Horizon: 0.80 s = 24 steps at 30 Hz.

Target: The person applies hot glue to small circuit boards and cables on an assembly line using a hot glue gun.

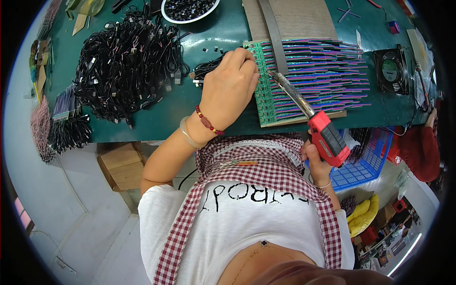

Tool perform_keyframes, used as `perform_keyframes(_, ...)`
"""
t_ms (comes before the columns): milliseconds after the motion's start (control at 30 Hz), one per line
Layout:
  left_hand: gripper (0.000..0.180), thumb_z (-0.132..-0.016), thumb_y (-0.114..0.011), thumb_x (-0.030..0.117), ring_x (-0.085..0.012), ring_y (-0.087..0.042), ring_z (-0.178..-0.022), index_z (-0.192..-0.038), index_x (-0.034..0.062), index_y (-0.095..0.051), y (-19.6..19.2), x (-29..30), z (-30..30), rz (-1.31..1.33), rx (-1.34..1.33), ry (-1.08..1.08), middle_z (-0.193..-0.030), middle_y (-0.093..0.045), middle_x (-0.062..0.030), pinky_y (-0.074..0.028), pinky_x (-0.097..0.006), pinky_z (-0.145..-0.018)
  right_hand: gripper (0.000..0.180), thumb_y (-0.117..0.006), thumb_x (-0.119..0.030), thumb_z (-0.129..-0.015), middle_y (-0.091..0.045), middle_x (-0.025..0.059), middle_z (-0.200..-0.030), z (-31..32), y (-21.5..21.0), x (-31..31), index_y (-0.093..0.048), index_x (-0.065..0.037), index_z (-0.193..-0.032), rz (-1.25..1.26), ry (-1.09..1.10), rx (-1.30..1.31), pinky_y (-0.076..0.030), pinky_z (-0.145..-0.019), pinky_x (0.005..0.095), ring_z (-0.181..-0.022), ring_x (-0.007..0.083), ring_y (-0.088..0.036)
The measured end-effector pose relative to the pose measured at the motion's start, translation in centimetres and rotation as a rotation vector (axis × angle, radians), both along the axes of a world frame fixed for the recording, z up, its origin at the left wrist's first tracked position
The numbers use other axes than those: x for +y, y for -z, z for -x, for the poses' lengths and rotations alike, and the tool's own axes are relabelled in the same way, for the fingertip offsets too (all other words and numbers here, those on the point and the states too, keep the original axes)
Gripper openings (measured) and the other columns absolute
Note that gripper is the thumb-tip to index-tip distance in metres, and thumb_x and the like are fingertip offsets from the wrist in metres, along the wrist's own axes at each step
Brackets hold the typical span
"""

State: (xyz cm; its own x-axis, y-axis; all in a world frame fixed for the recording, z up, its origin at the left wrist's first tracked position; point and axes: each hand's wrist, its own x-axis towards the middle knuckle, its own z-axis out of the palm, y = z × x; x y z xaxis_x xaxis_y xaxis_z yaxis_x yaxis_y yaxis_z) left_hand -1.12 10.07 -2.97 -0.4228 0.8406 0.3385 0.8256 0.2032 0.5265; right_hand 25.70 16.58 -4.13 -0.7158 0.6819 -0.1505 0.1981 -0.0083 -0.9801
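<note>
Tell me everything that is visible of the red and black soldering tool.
The soldering tool has a chunky, plastic-looking handle, red with black panels, and a long, straight metal barrel, silvery but stained darker toward the tip. The right hand holds the handle; from there the tool slants up and leftward in the picture to the green circuit boards. Its tip is near the left hand; whether it touches a board is unclear.

Red-and-black soldering iron [323, 133], slanted, tip near green circuit boards [266, 104] in a column; multicoloured wires [323, 90] extending rightward
</note>
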Motion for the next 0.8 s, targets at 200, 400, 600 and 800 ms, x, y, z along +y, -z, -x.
perform_keyframes(200, 0.009, -0.072, -0.066, 0.003, -0.0221, -0.059, -0.079, -0.075, 0.0027, -0.058, 0.0, 0.0, 0.0, -0.003, 0.008, -0.003, -0.09, -0.058, -0.0045, -0.05, -0.031, -0.061, 0.036, -0.058, -0.013, -0.089, -0.053, 0.0062, -0.065, -0.3, 0.3, 0.0, -0.047, 0.006, -0.117, -0.003, 0.011, -0.017, -0.039, -0.049, 0.0238, -0.051, 0.0109, -0.047)
perform_keyframes(400, 0.009, -0.072, -0.066, 0.003, -0.0222, -0.059, -0.08, -0.075, 0.0026, -0.057, 0.1, 0.0, -0.1, -0.011, -0.003, -0.011, -0.09, -0.058, -0.0045, -0.05, -0.031, -0.062, 0.028, -0.059, -0.009, -0.087, -0.053, 0.0052, -0.065, -0.9, 1.9, 0.7, -0.049, 0.004, -0.111, -0.278, -0.112, -0.036, -0.04, -0.048, 0.0242, -0.052, 0.0109, -0.049)
perform_keyframes(600, 0.009, -0.072, -0.065, 0.002, -0.022, -0.059, -0.08, -0.075, 0.0026, -0.057, 0.2, 0.0, -0.2, -0.017, -0.002, -0.018, -0.09, -0.058, -0.0045, -0.049, -0.031, -0.063, 0.018, -0.057, -0.009, -0.088, -0.053, 0.0043, -0.065, -0.3, 0.8, 0.4, -0.053, 0.003, -0.101, -0.126, -0.052, 0.004, -0.04, -0.049, 0.0244, -0.052, 0.0104, -0.049)
perform_keyframes(800, 0.009, -0.072, -0.065, 0.003, -0.0217, -0.059, -0.08, -0.074, 0.0025, -0.057, 0.4, -0.1, -0.2, -0.019, -0.001, -0.026, -0.09, -0.058, -0.0044, -0.049, -0.031, -0.063, 0.024, -0.057, -0.009, -0.088, -0.052, 0.0049, -0.065, -0.8, 1.8, 1.0, -0.051, 0.004, -0.107, -0.286, -0.162, -0.063, -0.041, -0.049, 0.0252, -0.052, 0.0108, -0.048)
